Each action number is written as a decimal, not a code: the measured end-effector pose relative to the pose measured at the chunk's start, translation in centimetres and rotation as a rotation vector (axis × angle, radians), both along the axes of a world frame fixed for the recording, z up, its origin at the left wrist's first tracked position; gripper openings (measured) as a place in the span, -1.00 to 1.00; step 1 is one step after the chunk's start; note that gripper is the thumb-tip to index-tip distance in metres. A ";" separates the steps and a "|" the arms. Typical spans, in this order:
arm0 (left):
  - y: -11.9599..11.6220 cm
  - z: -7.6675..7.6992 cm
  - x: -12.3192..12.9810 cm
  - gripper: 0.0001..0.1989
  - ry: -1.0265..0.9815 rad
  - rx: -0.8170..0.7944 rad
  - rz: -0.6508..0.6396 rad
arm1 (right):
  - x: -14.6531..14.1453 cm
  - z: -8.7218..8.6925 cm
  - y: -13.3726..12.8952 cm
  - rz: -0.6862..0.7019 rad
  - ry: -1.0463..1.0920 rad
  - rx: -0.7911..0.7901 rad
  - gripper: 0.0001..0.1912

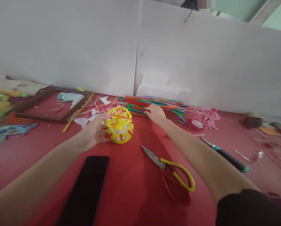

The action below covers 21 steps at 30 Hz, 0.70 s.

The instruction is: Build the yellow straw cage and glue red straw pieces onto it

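My left hand [95, 133] is closed around the left side of a yellow round lantern-like craft [119, 125]. Orange strips cross over its top, and short red pieces stick out round its middle. Farther back, my right hand [156, 113] reaches into a heap of coloured pipe cleaners [175, 110], red, green, blue, purple and orange. Its fingers are bent down onto the red ones; whether they pinch any is hidden. Between my forearms lie scissors [161, 163] with one yellow and one red handle, blades pointing away to the left.
A black phone [87, 188] lies in front on the red table [128, 191]. To the right are a utility knife [227, 155] and a pink craft [206, 117]. A brown frame [43, 117] and a yellow stick [78, 113] lie left. A white partition [67, 47] stands behind.
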<state>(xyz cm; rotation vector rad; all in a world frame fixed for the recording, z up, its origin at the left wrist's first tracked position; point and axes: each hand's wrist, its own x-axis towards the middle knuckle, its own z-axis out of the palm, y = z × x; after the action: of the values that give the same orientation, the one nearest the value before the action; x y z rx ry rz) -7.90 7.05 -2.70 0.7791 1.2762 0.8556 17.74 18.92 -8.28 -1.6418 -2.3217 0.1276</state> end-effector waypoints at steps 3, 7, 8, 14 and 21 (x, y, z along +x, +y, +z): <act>-0.2 -0.5 0.3 -0.63 -0.011 0.011 0.004 | 0.3 0.4 0.2 0.006 0.080 0.055 -0.70; -0.4 -1.1 1.1 -0.52 0.051 0.010 0.026 | 0.6 2.7 0.2 0.024 0.206 0.135 -0.72; -0.5 -1.2 1.3 -0.50 0.063 0.020 0.039 | 0.6 3.6 0.1 0.026 0.229 0.154 -0.73; -1.0 -0.7 2.4 -0.52 0.104 0.024 0.067 | 0.3 10.1 -2.4 0.030 0.934 -0.100 -0.83; -0.3 -1.9 1.7 -0.46 0.293 0.144 0.144 | 0.1 10.9 -9.1 0.037 1.438 -0.651 -0.92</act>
<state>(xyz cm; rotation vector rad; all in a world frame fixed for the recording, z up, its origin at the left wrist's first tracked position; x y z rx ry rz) -6.24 6.71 -4.55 0.9620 1.5564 0.9821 17.88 9.86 2.65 -0.9928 -1.1570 1.5744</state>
